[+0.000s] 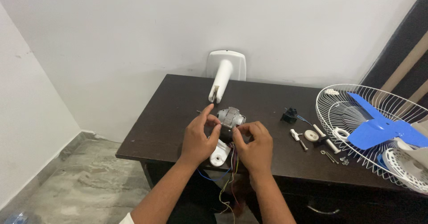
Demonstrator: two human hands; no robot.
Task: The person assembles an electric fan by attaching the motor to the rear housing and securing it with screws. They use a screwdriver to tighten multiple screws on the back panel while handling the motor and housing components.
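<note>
A small grey fan motor (pixel 231 116) sits near the front middle of the dark wooden table (pixel 178 103). My left hand (pixel 199 137) grips its left side, index finger raised. My right hand (pixel 255 144) pinches the motor's right side with thumb and fingers. A white plastic bracket (pixel 220 154) hangs below the motor between my hands. Coloured wires (pixel 228 179) trail from the motor down over the table's front edge.
A white fan stand base (pixel 225 74) lies at the table's back edge. A black switch part (pixel 290 115), white knobs and screws (pixel 312 137) lie right of centre. A white wire fan guard (pixel 356 112) with blue blades (pixel 379 128) covers the right end.
</note>
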